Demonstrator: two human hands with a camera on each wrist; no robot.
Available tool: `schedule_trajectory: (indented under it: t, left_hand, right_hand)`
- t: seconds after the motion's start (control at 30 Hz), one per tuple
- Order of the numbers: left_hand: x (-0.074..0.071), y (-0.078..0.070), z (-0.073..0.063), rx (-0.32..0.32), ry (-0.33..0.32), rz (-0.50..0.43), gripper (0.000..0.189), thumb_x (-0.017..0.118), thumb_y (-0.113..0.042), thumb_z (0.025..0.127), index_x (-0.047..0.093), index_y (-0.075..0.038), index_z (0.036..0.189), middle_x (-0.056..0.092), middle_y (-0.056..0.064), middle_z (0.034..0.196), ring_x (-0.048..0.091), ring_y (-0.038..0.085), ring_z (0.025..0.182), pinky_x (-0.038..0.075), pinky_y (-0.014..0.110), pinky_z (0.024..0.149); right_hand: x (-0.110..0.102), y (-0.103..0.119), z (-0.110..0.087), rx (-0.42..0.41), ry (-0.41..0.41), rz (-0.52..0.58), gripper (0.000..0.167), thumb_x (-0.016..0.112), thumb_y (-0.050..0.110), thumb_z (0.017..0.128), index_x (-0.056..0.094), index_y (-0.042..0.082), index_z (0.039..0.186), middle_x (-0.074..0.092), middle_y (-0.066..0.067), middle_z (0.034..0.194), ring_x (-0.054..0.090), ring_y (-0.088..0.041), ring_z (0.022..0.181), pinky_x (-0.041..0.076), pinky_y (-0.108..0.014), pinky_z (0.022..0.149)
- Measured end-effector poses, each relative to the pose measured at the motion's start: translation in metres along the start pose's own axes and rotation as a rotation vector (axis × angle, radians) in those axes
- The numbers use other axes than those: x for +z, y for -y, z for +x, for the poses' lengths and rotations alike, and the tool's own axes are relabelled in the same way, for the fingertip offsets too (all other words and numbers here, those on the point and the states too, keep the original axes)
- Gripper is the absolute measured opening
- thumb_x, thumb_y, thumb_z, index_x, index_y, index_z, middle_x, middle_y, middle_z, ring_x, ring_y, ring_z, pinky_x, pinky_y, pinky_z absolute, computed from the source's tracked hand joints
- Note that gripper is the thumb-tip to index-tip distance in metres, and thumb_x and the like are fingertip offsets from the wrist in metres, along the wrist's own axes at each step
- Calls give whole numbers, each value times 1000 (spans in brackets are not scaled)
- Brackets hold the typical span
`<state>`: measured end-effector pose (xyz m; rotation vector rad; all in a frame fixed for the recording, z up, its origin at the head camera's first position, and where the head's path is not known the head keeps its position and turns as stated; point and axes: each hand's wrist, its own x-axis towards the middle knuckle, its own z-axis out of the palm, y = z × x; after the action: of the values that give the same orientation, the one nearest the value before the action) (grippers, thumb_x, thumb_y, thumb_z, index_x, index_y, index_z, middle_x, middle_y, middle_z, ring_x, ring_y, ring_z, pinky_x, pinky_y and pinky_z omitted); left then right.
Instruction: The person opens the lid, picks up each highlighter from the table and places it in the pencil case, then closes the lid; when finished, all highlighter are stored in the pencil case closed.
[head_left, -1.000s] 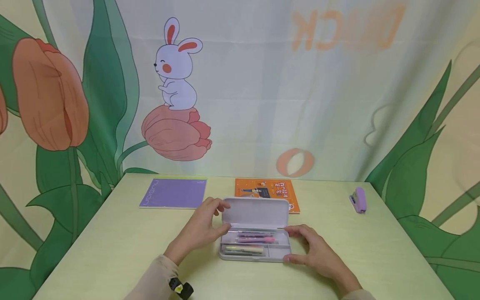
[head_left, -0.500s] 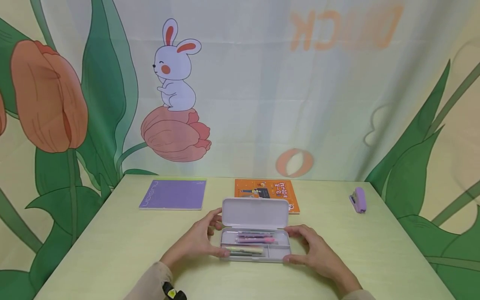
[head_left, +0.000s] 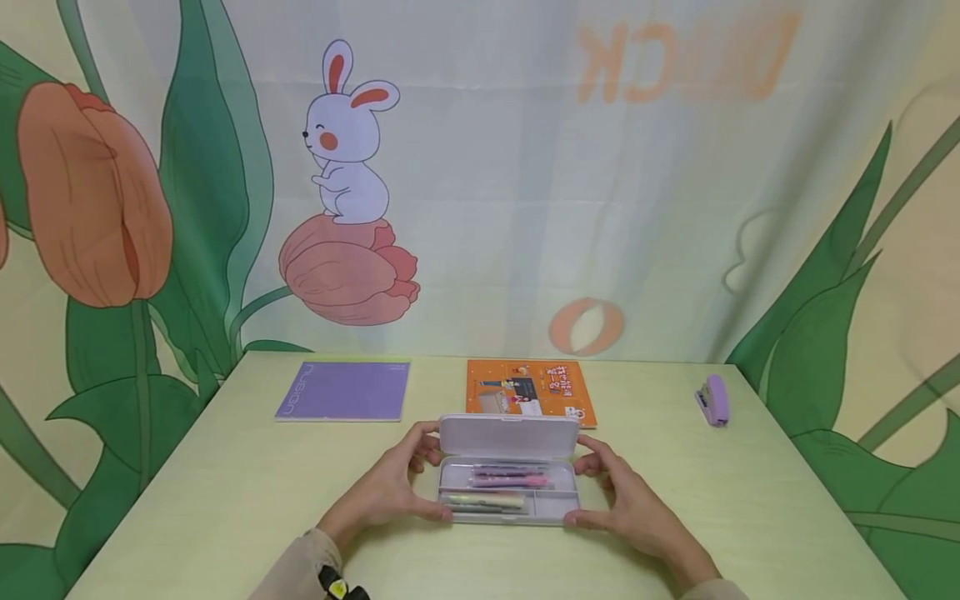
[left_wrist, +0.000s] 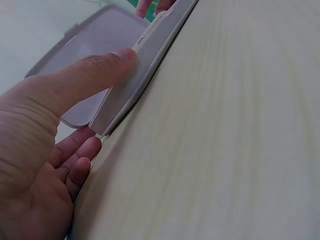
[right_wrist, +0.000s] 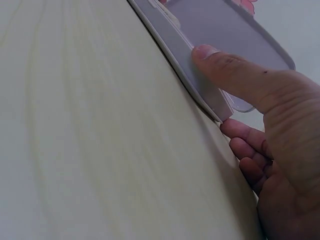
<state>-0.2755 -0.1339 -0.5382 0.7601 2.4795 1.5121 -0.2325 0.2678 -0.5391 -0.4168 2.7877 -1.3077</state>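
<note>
A pale grey pencil case [head_left: 557, 506] lies on the table with its lid [head_left: 510, 438] raised behind it. Inside, several slim pens [head_left: 512, 481] lie in the back compartment, and a yellowish pen [head_left: 487, 500] with others fills the front left one. My left hand [head_left: 386, 485] grips the left end, thumb on the front wall and fingers curled at the side near the back. The right hand [head_left: 628, 498] holds the opposite end in the same manner. In the left wrist view the thumb [left_wrist: 95, 75] presses the case's front wall near its corner.
Behind the case, an orange booklet [head_left: 525, 387] is partly hidden by the lid. A purple notebook [head_left: 345, 390] lies at the back left, and a lilac stapler [head_left: 716, 401] stands at the back right. A printed curtain [head_left: 480, 208] hangs behind the table.
My left hand has come down from beside the lid to grip the case's left end. The right fingers have shifted around the back right corner. The lid's top edge now appears lower, showing more booklet.
</note>
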Motion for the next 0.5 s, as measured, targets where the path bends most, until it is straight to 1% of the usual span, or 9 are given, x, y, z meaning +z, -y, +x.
schedule_trajectory:
  t: [0.1,0.2,0.33,0.4,0.5]
  left_hand:
    - [-1,1,0,19,9,2,104,110,-25,68,49,-22,152,69,6,132,60,27,121,47,39,104]
    - [-1,3,0,39,23,4,92,109,-26,69,55,-23,143,68,1,129,60,25,121,48,39,105]
    - [-2,4,1,59,39,19,80,109,-27,69,59,-27,133,66,-5,124,60,21,119,48,38,105]
    - [-2,5,1,66,44,32,78,108,-29,69,60,-28,131,66,-8,124,60,19,118,48,36,105]
    - [-3,6,0,64,52,38,77,108,-32,70,61,-29,131,66,-9,124,60,18,119,47,37,105]
  right_hand:
    - [0,-1,-1,-16,0,-6,107,102,46,79,42,31,166,66,4,136,58,-22,128,47,-48,113]
    - [-1,-1,-2,7,16,9,97,101,48,78,48,39,159,65,5,140,56,-23,133,45,-54,117]
    - [-1,-1,-3,-1,26,-1,84,99,48,81,53,40,151,62,5,145,54,-24,135,45,-55,117]
    - [-2,-1,-4,-11,29,-5,76,96,48,86,54,39,149,61,5,143,53,-25,134,45,-52,116]
    - [-2,0,-4,-19,30,-5,58,83,46,100,55,34,149,61,4,141,52,-24,131,46,-47,114]
